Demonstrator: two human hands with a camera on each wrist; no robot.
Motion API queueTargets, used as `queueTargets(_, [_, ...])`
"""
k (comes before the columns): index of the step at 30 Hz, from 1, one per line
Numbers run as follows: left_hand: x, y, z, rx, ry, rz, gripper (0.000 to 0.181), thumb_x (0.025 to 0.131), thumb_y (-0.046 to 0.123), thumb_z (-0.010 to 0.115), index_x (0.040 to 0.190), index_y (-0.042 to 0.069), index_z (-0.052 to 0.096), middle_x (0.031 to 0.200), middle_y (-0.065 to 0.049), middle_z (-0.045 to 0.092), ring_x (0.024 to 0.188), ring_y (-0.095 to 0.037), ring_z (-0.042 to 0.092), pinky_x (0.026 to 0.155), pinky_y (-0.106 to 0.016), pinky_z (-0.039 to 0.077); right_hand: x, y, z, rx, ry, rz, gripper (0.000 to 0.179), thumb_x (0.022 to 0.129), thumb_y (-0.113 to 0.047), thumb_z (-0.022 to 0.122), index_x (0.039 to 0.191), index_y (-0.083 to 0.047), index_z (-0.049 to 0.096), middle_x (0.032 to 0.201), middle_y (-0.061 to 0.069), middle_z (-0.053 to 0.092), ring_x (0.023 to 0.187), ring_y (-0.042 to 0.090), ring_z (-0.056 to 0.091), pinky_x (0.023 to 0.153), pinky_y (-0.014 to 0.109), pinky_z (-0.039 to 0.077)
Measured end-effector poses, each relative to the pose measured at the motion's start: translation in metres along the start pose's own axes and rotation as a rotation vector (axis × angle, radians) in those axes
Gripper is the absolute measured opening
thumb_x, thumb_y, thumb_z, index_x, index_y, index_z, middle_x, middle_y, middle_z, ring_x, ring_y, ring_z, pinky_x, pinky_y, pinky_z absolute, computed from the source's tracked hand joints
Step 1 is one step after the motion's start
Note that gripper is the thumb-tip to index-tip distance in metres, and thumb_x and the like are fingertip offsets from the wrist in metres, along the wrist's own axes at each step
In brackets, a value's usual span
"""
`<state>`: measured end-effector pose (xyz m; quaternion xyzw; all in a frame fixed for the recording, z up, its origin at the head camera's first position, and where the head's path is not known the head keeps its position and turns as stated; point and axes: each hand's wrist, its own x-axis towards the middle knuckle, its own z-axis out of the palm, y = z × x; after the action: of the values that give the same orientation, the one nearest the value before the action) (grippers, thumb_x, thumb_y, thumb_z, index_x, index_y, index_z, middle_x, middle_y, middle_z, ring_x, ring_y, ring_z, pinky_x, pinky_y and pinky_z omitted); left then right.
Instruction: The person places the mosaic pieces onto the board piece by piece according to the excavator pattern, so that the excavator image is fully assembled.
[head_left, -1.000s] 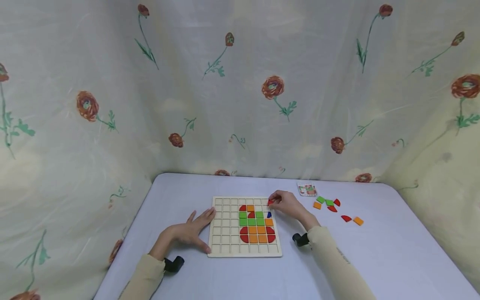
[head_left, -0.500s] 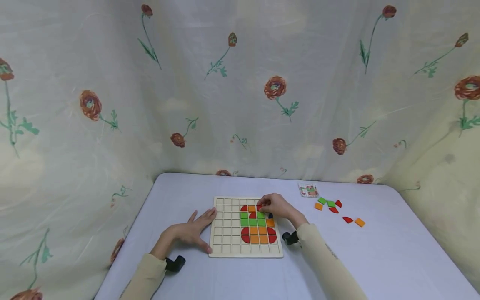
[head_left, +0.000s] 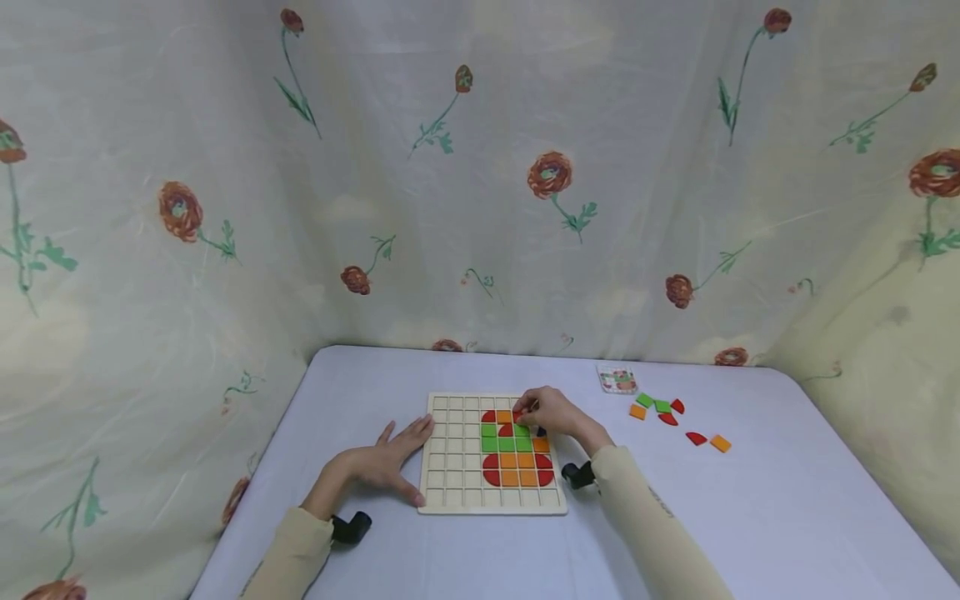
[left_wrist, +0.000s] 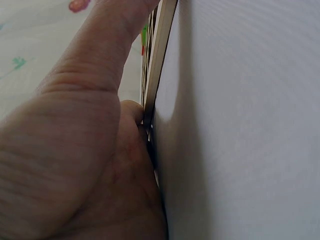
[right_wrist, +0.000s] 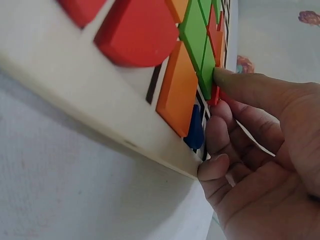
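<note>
A pale wooden grid board (head_left: 453, 479) lies on the table, its right half filled with red, orange and green flat pieces. My right hand (head_left: 558, 412) pinches a red quarter-circle tile (right_wrist: 215, 95) between thumb and fingertips, low over the top row beside an orange square (head_left: 504, 417). Just below it is a green square (right_wrist: 206, 72). A small blue tile (right_wrist: 195, 131) sits near the board's right edge, partly behind the curled fingers. My left hand (head_left: 375, 467) is spread at the board's left edge, with thumb and fingertips touching it.
Right of the board lie loose tiles: green squares (head_left: 645, 400), orange squares (head_left: 720, 443) and red quarter-circles (head_left: 696, 437). A small pattern card (head_left: 618, 381) lies behind them. A flowered curtain (head_left: 480, 208) hangs along the table's back edge.
Over the last second my right hand has carried the red tile leftward from the board's upper right edge to beside the orange square. The left hand has stayed in place.
</note>
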<state>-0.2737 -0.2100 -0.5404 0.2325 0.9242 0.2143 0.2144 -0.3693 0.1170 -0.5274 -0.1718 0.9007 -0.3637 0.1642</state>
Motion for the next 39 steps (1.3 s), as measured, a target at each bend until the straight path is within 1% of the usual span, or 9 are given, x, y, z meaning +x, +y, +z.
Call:
queueTargets(4, [0.000, 0.000, 0.000, -0.002, 0.001, 0.000, 0.126, 0.067, 0.062, 0.078, 0.156, 0.013, 0.004, 0.164, -0.001, -0.004, 0.152, -0.022, -0.005, 0.119, -0.055, -0.011, 0.001, 0.000, 0.001, -0.018, 0.008, -0.017, 0.012, 0.085, -0.016, 0.073, 0.096, -0.013, 0.069, 0.089, 0.001, 0.064, 0.077, 0.017, 0.053, 0.064, 0.025, 0.046])
queueTargets(10, [0.000, 0.000, 0.001, 0.000, 0.000, 0.001, 0.126, 0.067, 0.063, 0.077, 0.156, 0.013, 0.004, 0.164, -0.002, -0.004, 0.152, -0.022, -0.005, 0.119, -0.055, -0.011, 0.003, -0.006, 0.005, -0.065, 0.045, -0.110, 0.017, 0.086, -0.022, 0.073, 0.099, -0.012, 0.070, 0.088, 0.000, 0.063, 0.076, 0.016, 0.052, 0.064, 0.026, 0.046])
queueTargets(14, [0.000, 0.000, 0.001, -0.002, 0.003, -0.005, 0.126, 0.067, 0.063, 0.077, 0.156, 0.013, 0.004, 0.164, -0.002, -0.004, 0.152, -0.022, -0.005, 0.119, -0.055, -0.011, 0.004, -0.011, 0.007, -0.094, 0.031, -0.139, 0.015, 0.087, -0.019, 0.073, 0.100, -0.012, 0.072, 0.088, -0.001, 0.062, 0.076, 0.016, 0.052, 0.064, 0.025, 0.046])
queueTargets(21, [0.001, -0.001, 0.002, 0.013, 0.009, -0.005, 0.127, 0.066, 0.064, 0.077, 0.156, 0.013, 0.004, 0.164, -0.002, -0.004, 0.152, -0.022, -0.005, 0.119, -0.054, -0.010, 0.008, -0.012, 0.009, -0.113, 0.024, -0.122, 0.010, 0.088, -0.017, 0.071, 0.098, -0.014, 0.072, 0.089, -0.002, 0.062, 0.077, 0.015, 0.052, 0.065, 0.025, 0.047])
queueTargets(26, [0.000, -0.001, 0.002, -0.008, 0.004, -0.004, 0.128, 0.065, 0.065, 0.078, 0.156, 0.014, 0.004, 0.164, 0.000, -0.005, 0.152, -0.021, -0.005, 0.119, -0.054, -0.011, 0.011, -0.011, 0.009, -0.101, 0.009, -0.101, 0.008, 0.088, -0.016, 0.071, 0.095, -0.015, 0.072, 0.089, -0.002, 0.062, 0.078, 0.015, 0.052, 0.066, 0.026, 0.048])
queueTargets(33, [0.001, 0.000, 0.001, -0.003, -0.001, -0.013, 0.127, 0.066, 0.064, 0.077, 0.156, 0.014, 0.003, 0.164, 0.000, -0.005, 0.152, -0.021, -0.005, 0.119, -0.054, -0.011, 0.012, -0.010, 0.009, -0.099, 0.009, -0.108, 0.008, 0.088, -0.016, 0.071, 0.095, -0.014, 0.071, 0.088, -0.002, 0.061, 0.077, 0.015, 0.052, 0.065, 0.025, 0.047])
queueTargets(35, [0.002, 0.000, 0.001, -0.001, -0.004, -0.013, 0.128, 0.066, 0.065, 0.077, 0.156, 0.015, 0.002, 0.164, 0.001, -0.006, 0.152, -0.020, -0.006, 0.119, -0.054, -0.011, 0.011, -0.010, 0.009, -0.089, 0.015, -0.105, 0.009, 0.088, -0.017, 0.071, 0.096, -0.014, 0.070, 0.089, -0.001, 0.062, 0.078, 0.016, 0.052, 0.065, 0.025, 0.048])
queueTargets(39, [0.002, -0.002, 0.002, -0.003, -0.008, -0.010, 0.128, 0.065, 0.066, 0.076, 0.156, 0.015, 0.002, 0.164, 0.001, -0.006, 0.151, -0.020, -0.006, 0.118, -0.054, -0.011, 0.003, -0.005, 0.006, -0.074, 0.067, -0.111, 0.011, 0.088, -0.019, 0.071, 0.097, -0.015, 0.069, 0.088, -0.001, 0.062, 0.078, 0.015, 0.053, 0.065, 0.026, 0.048])
